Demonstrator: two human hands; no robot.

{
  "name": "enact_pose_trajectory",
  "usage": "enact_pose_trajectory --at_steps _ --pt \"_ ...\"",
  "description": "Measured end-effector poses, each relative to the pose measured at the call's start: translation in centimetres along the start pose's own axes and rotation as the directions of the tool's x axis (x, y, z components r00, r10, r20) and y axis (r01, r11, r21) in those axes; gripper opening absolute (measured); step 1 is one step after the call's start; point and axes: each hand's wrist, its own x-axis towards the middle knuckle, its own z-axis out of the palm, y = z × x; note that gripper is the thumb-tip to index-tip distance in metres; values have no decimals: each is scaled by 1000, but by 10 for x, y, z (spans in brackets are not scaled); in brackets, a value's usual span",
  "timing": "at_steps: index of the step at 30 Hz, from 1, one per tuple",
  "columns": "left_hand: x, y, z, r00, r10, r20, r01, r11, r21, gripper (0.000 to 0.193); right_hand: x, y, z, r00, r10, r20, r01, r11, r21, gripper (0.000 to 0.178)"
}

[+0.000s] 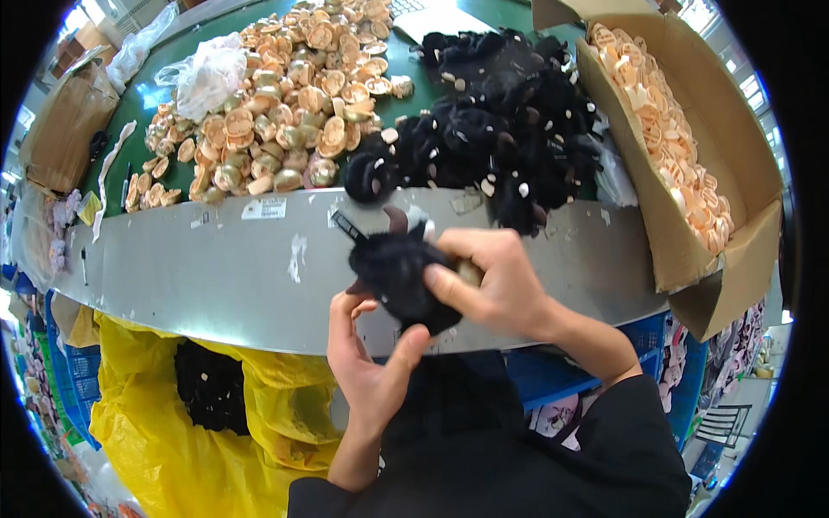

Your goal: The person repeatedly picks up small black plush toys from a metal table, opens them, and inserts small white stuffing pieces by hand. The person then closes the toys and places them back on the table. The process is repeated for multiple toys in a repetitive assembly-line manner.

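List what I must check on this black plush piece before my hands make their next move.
1. Right hand holding the black plush piece: ok, thumb pressed on the fur.
2. Left hand grip firm: cannot tell; contact underneath is hidden.
3. Piece apart from the black pile: ok, metal counter shows between.
4. Black strip tucked in: not ok, sticks out at upper left.
5. Gold rounded part seated: cannot tell, right hand covers much of it.

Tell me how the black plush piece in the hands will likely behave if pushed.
The black plush piece probably gives under a squeeze, since its surface looks furry. It seems unlikely to roll smoothly, as brown horn-like parts stick out from it. It may feel firmer near the right hand, where a rounded, gold part shows.
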Motion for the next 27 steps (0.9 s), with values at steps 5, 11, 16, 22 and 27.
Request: enact_pose_trajectory --at_steps 5,11,16,22,27 --pt "-20 5 -8 967 -248 52 253 941 -223 30 -49 1 17 986 136 96 -155 960 232 19" --pt "-34 22 3 940 -326 98 340 917 -209 37 -74 16 34 995 76 71 -97 919 383 15" --pt "-38 13 4 982 -188 31 184 977 111 42 -89 23 47 1000 -22 10 16 909 417 12" --pt "-34 3 1 996 -60 -65 77 952 295 25 -98 11 38 990 140 -17 -113 860 497 14" --pt "-66 32 -14 983 78 168 -107 980 171 38 -97 21 39 981 194 20 -172 811 559 18"
